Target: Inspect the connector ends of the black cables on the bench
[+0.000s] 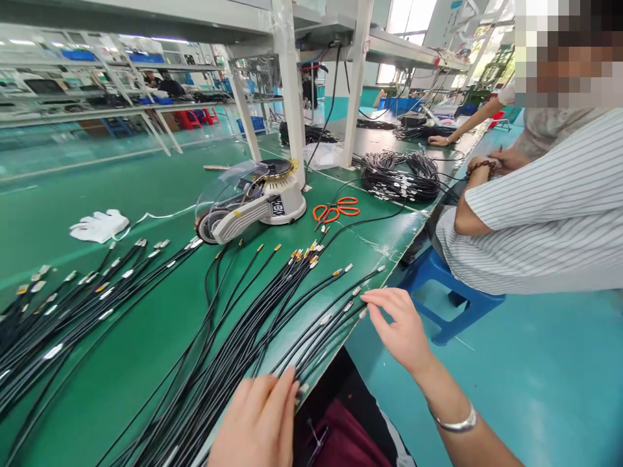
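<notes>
I work at a long green bench (146,188) whose white posts (291,97) carry a shelf (146,13) overhead, with more racks (97,81) holding blue bins (146,58) off to my left. The floor (535,376) is glossy teal, a blue stool (462,301) stands beside the bench, and daylight pours through windows (403,16) at the far end.

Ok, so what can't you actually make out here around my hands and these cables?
Head view:
Left hand: cut off by the bottom edge; its grip on the cables is unclear.
Cables: far ends run off the left and bottom edges.
Tape dispenser label: too small to read.
Neighbour's hands: too far off to show what they hold.
</notes>
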`<state>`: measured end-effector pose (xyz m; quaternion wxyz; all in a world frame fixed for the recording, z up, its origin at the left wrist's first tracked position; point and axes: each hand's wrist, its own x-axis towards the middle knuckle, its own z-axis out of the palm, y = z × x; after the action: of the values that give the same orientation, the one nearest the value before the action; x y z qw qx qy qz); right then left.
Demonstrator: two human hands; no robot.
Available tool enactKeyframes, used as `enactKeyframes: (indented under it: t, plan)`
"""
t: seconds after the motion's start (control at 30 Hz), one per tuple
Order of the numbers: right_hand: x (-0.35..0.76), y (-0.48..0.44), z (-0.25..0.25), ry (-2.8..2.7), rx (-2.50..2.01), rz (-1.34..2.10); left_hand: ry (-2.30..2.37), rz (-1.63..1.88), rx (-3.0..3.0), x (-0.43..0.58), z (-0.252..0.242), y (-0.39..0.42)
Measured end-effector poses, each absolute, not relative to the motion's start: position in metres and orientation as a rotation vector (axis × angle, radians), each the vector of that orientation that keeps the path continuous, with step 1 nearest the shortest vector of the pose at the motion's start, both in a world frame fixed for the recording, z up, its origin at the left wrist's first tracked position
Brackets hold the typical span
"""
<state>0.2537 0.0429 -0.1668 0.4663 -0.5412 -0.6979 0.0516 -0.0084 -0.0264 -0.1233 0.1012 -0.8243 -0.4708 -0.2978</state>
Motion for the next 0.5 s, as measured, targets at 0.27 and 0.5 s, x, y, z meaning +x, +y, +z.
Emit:
enactKeyframes:
  t: [0.27, 0.5]
  plan:
    - [0.257, 0.072, -0.133, -1.896, -1.193, 0.139, -1.442, -0.955, -2.520, -0.024, -0.124, -0.073]
    - [0.243, 0.135, -0.143, -2.477, -1.092, 0.151, -1.846, -0.893, -2.170, -0.084, -0.123, -0.155]
